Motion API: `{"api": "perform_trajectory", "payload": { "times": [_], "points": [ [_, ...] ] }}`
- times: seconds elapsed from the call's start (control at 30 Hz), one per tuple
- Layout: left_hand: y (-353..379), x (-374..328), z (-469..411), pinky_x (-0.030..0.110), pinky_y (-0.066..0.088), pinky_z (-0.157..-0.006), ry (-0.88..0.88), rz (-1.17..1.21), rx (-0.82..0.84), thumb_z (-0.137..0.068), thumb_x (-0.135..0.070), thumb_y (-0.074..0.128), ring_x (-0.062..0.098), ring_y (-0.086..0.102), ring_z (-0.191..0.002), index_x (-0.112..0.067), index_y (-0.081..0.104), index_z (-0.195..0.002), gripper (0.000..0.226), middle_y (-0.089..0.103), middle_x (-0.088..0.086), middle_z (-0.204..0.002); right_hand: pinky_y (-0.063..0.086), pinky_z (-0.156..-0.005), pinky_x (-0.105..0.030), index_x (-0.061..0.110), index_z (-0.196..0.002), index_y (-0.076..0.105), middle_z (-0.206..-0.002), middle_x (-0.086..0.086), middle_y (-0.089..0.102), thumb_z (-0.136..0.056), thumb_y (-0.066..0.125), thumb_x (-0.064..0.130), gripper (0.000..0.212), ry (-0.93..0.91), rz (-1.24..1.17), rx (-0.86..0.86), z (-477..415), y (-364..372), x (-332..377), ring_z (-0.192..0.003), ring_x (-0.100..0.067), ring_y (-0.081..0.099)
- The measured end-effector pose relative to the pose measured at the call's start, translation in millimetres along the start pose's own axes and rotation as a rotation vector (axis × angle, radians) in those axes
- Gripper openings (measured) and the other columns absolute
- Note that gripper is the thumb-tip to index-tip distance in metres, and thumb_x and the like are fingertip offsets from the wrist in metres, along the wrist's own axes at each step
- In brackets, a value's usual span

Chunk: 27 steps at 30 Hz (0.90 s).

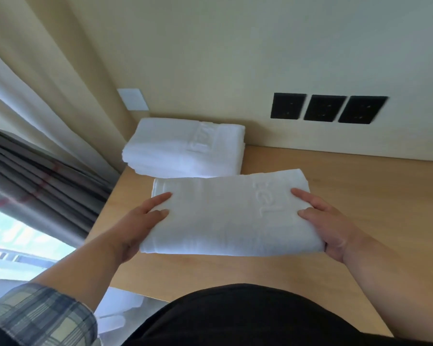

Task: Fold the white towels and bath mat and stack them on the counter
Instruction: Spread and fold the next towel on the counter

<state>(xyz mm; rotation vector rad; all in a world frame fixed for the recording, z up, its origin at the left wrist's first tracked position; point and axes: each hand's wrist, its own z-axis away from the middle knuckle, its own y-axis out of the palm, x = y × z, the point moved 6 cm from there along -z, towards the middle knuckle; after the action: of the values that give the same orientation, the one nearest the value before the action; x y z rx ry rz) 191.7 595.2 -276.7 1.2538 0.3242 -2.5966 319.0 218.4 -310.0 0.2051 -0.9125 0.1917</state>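
Observation:
A folded white towel (230, 213) with raised lettering is between my two hands, just above the wooden counter (360, 208). My left hand (140, 223) grips its left end, fingers on top and the rest tucked under the edge. At the right end my right hand (328, 221) holds it the same way. Behind it, in the counter's far left corner against the wall, lies a stack of folded white towels (185, 148). The held towel's far edge nearly touches that stack.
Three black wall sockets (328, 108) sit above the counter at the back right, and a white wall plate (133, 99) is behind the stack. Beige and grey curtains (43, 136) hang at the left beside a window.

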Motion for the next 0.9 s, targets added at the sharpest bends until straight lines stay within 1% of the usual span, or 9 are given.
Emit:
{"api": "perform_trajectory", "payload": {
  "times": [0.17,0.27,0.4,0.5,0.57,0.7,0.77,0.83,0.9],
  "points": [
    [-90.1,-27.1,-14.1,0.044,0.058,-0.078,0.025,0.073,0.027,-0.086,-0.026,0.070,0.026,0.069,-0.106,-0.052,0.067,-0.115,0.040,0.062,-0.008,-0.131,0.060,-0.068,-0.036,0.054,-0.112,0.069,-0.121,0.014,0.064,-0.093,0.057,0.015,0.045,-0.049,-0.004,0.018,-16.0,87.4,24.6,-0.102,-0.021,0.069],
    [-125.2,-68.7,-28.2,0.042,0.059,-0.070,0.115,0.093,0.022,-0.084,-0.029,0.069,0.024,0.071,-0.100,-0.052,0.067,-0.116,0.039,0.065,-0.007,-0.126,0.059,-0.066,-0.036,0.056,-0.112,0.067,-0.123,0.015,0.063,-0.092,0.057,0.018,0.044,-0.113,-0.007,0.010,-27.2,126.0,60.4,-0.104,-0.020,0.067],
    [-148.1,-139.4,-67.9,0.036,0.059,-0.065,0.233,0.099,0.045,-0.094,-0.022,0.061,0.019,0.072,-0.099,-0.051,0.068,-0.112,0.034,0.068,-0.008,-0.121,0.059,-0.066,-0.035,0.055,-0.109,0.069,-0.121,0.012,0.065,-0.088,0.059,0.020,0.043,-0.241,-0.025,-0.057,-50.3,156.4,123.1,-0.102,-0.019,0.067],
    [-155.4,-187.1,-110.1,0.035,0.060,-0.072,0.272,0.122,0.054,-0.094,-0.017,0.061,0.020,0.070,-0.104,-0.047,0.071,-0.109,0.035,0.072,-0.009,-0.115,0.059,-0.072,-0.036,0.053,-0.108,0.071,-0.118,0.009,0.068,-0.080,0.061,0.022,0.043,-0.296,-0.063,-0.112,-75.5,169.5,159.7,-0.100,-0.018,0.069],
    [-157.0,-207.0,-141.6,0.035,0.059,-0.073,0.270,0.129,0.055,-0.095,-0.016,0.060,0.020,0.069,-0.106,-0.045,0.070,-0.112,0.035,0.072,-0.009,-0.114,0.060,-0.074,-0.038,0.053,-0.107,0.071,-0.121,0.007,0.067,-0.082,0.059,0.021,0.042,-0.298,-0.082,-0.136,-96.7,176.5,171.3,-0.102,-0.018,0.069],
    [-149.5,-202.2,-200.8,0.031,0.059,-0.069,0.185,0.028,0.059,-0.097,-0.013,0.056,0.018,0.071,-0.101,-0.044,0.063,-0.122,0.040,0.066,-0.008,-0.120,0.059,-0.069,-0.030,0.052,-0.112,0.069,-0.114,0.010,0.068,-0.086,0.057,0.017,0.045,-0.219,-0.023,-0.201,-140.1,183.2,156.0,-0.098,-0.016,0.070],
    [-144.8,-184.7,-222.3,0.032,0.057,-0.074,0.134,-0.060,0.045,-0.098,-0.012,0.055,0.020,0.068,-0.105,-0.043,0.061,-0.122,0.039,0.063,-0.006,-0.125,0.057,-0.082,-0.032,0.054,-0.116,0.066,-0.119,0.013,0.064,-0.088,0.056,0.016,0.048,-0.151,0.068,-0.217,-154.4,183.0,135.8,-0.104,-0.014,0.065],
    [-141.2,-170.5,-235.3,0.034,0.055,-0.076,0.107,-0.070,0.034,-0.099,-0.014,0.055,0.019,0.066,-0.105,-0.042,0.063,-0.119,0.035,0.064,-0.005,-0.124,0.054,-0.089,-0.031,0.061,-0.110,0.064,-0.121,0.016,0.059,-0.088,0.054,0.019,0.048,-0.121,0.100,-0.238,-159.9,181.2,123.6,-0.106,-0.011,0.060],
    [-140.9,-169.5,-241.8,0.034,0.055,-0.078,0.122,-0.031,0.008,-0.098,-0.015,0.056,0.017,0.067,-0.103,-0.042,0.065,-0.113,0.032,0.067,-0.007,-0.117,0.058,-0.078,-0.026,0.063,-0.102,0.066,-0.115,0.021,0.059,-0.086,0.051,0.020,0.049,-0.139,0.053,-0.261,-161.1,178.1,126.5,-0.098,-0.008,0.065]
  ]
}}
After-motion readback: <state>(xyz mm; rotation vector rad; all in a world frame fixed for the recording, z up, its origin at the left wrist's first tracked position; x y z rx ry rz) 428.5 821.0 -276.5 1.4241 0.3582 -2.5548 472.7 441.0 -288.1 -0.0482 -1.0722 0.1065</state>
